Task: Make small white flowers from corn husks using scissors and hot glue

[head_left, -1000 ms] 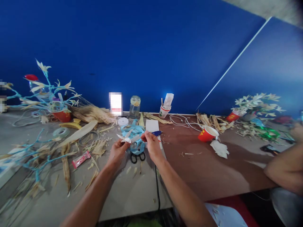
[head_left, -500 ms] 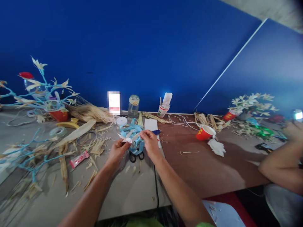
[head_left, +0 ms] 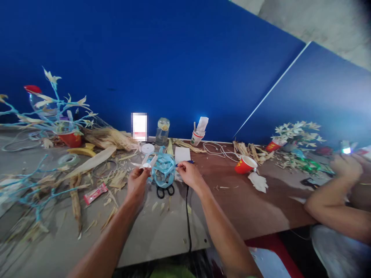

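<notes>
1. The white flower (head_left: 147, 165), with narrow petals, is held above the surface (head_left: 162, 239), about midway between its front edge and its back edge.
2. The left hand (head_left: 137, 183) pinches this flower at its base, between thumb and fingers.
3. The right hand (head_left: 189, 172) is apart from the flower. Its fingertips are drawn together; whether something thin is between them, I cannot tell.
4. Between the hands lies a loose heap of light-blue ribbon (head_left: 163, 170). From under it, toward the front edge, come out two black loop handles (head_left: 165, 188).
5. Just beyond the right hand there are a blue tool (head_left: 188, 162) and a sheet of white paper (head_left: 182, 153). A black cable (head_left: 188, 216) runs down to the front edge.
6. Toward the back edge stand a white spool (head_left: 147, 148) and a glass jar (head_left: 162, 133).
7. Toward the left edge are a pink wrapper (head_left: 95, 194) and blue-wrapped branches (head_left: 37, 200).
8. Toward the right edge, a red cup (head_left: 245, 165) is tilted near a crumpled tissue (head_left: 258, 182); farther, another person's arm (head_left: 333, 197) rests.
</notes>
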Demonstrator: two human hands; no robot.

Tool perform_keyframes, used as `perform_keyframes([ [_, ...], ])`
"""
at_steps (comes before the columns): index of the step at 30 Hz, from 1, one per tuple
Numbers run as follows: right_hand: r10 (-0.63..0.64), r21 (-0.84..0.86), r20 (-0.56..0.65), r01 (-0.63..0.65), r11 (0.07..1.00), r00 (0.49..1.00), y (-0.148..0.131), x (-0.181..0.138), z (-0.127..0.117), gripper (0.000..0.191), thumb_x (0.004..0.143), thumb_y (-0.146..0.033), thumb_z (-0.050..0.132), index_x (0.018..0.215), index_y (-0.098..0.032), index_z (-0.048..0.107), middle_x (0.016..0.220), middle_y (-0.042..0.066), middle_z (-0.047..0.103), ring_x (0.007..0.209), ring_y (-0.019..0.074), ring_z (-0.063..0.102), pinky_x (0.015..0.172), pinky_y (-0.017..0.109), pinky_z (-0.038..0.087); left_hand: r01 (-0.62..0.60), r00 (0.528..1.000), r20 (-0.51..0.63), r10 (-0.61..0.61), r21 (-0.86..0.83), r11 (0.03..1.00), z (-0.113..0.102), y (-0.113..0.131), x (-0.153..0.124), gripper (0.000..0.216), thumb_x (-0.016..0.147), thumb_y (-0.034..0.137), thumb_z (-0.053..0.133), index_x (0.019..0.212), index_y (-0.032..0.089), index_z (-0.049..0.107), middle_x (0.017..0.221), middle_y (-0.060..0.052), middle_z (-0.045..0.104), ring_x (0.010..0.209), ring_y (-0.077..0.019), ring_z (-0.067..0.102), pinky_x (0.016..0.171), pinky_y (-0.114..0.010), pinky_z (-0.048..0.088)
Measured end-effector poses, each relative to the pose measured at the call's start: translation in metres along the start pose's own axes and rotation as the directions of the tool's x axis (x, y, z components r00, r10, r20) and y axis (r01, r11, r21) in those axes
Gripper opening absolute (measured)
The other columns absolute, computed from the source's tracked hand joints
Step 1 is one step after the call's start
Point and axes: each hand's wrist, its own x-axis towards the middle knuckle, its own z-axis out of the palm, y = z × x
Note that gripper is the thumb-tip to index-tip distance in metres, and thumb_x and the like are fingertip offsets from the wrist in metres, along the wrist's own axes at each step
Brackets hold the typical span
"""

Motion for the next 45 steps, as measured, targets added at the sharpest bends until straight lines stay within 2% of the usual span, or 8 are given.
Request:
perform_keyframes([
  [4, 0.091, -0.329, -0.087, -0.115, 0.937, 0.992, 0.007, -0.003, 0.000, 0.031, 0.079, -0.032, 0.058, 0.105, -0.015, 0.060, 0.108, 0.014, 0.059, 0.090, 0.0214, 0.060, 0.076, 0.031, 0.043, 0.032, 0.999, -0.026, -0.033, -0.010, 0.999, 0.000, 0.000, -0.001, 0.026, 0.059, 0.036, 0.073, 0.065, 0.016, 0.058, 0.052, 0.005, 0.051, 0.048, -0.0075, 0.044, 0.048, -0.021, 0.031],
  [8, 0.106, -0.368, -0.059, -0.120, 0.922, 0.993, 0.013, -0.006, -0.006, 0.030, 0.081, -0.032, 0.055, 0.107, -0.015, 0.060, 0.110, 0.012, 0.059, 0.092, 0.0195, 0.060, 0.077, 0.027, 0.042, 0.007, 1.000, -0.010, -0.007, -0.039, 0.999, 0.001, -0.001, 0.001, 0.028, 0.056, 0.037, 0.074, 0.062, 0.016, 0.057, 0.052, 0.005, 0.050, 0.048, -0.0074, 0.043, 0.048, -0.021, 0.031],
  [12, -0.005, -0.350, 0.135, 0.053, 0.935, 0.991, 0.000, -0.012, 0.000, 0.022, 0.086, -0.025, 0.046, 0.094, -0.019, 0.066, 0.097, 0.007, 0.067, 0.091, 0.0175, 0.062, 0.076, 0.025, 0.041, -0.004, 0.999, -0.032, 0.002, -0.042, 0.999, 0.001, 0.000, 0.001, 0.029, 0.056, 0.037, 0.075, 0.062, 0.016, 0.057, 0.053, 0.005, 0.052, 0.049, -0.0072, 0.044, 0.050, -0.021, 0.032],
  [15, -0.030, -0.383, 0.339, 0.167, 0.909, 0.940, -0.015, -0.023, 0.012, 0.023, 0.085, -0.026, 0.046, 0.088, -0.020, 0.068, 0.092, 0.008, 0.070, 0.090, 0.0196, 0.064, 0.070, 0.025, 0.042, -0.007, 0.999, -0.040, 0.005, -0.042, 0.999, 0.000, 0.000, 0.002, 0.029, 0.055, 0.037, 0.075, 0.062, 0.015, 0.057, 0.053, 0.005, 0.053, 0.049, -0.0074, 0.044, 0.051, -0.022, 0.033],
  [18, -0.013, -0.463, 0.411, 0.221, 0.858, 0.912, -0.026, -0.034, 0.024, 0.025, 0.083, -0.033, 0.049, 0.085, -0.018, 0.069, 0.090, 0.011, 0.070, 0.088, 0.0235, 0.065, 0.066, 0.027, 0.042, -0.022, 0.999, -0.041, 0.020, -0.040, 0.999, 0.000, -0.001, 0.003, 0.029, 0.056, 0.037, 0.075, 0.062, 0.016, 0.057, 0.052, 0.005, 0.052, 0.049, -0.0075, 0.044, 0.050, -0.022, 0.032],
  [26, -0.071, -0.423, 0.294, 0.196, 0.885, 0.953, -0.034, -0.042, 0.024, 0.027, 0.084, -0.039, 0.047, 0.098, -0.020, 0.063, 0.109, 0.009, 0.064, 0.095, 0.0220, 0.063, 0.072, 0.028, 0.044, -0.003, 0.998, -0.057, 0.000, -0.045, 0.999, -0.002, -0.006, 0.005, 0.029, 0.055, 0.038, 0.075, 0.063, 0.015, 0.058, 0.052, 0.005, 0.051, 0.047, -0.0069, 0.043, 0.049, -0.021, 0.032],
  [36, -0.040, -0.500, 0.297, 0.191, 0.845, 0.954, -0.049, -0.043, 0.046, 0.035, 0.084, -0.034, 0.048, 0.112, -0.014, 0.050, 0.099, 0.016, 0.065, 0.090, 0.0266, 0.065, 0.069, 0.034, 0.048, -0.019, 1.000, -0.021, 0.020, 0.013, 1.000, -0.002, -0.004, 0.004, 0.029, 0.060, 0.040, 0.072, 0.061, 0.016, 0.056, 0.050, 0.005, 0.048, 0.046, -0.0067, 0.040, 0.047, -0.021, 0.029],
  [45, 0.005, -0.370, 0.364, 0.139, 0.919, 0.931, -0.035, -0.036, 0.017, 0.038, 0.074, -0.024, 0.057, 0.111, -0.018, 0.053, 0.095, 0.009, 0.067, 0.089, 0.0209, 0.063, 0.070, 0.027, 0.044, -0.024, 0.999, -0.038, 0.023, -0.012, 1.000, -0.001, -0.001, 0.003, 0.032, 0.056, 0.042, 0.073, 0.063, 0.015, 0.057, 0.051, 0.005, 0.049, 0.048, -0.0075, 0.041, 0.048, -0.022, 0.029],
])
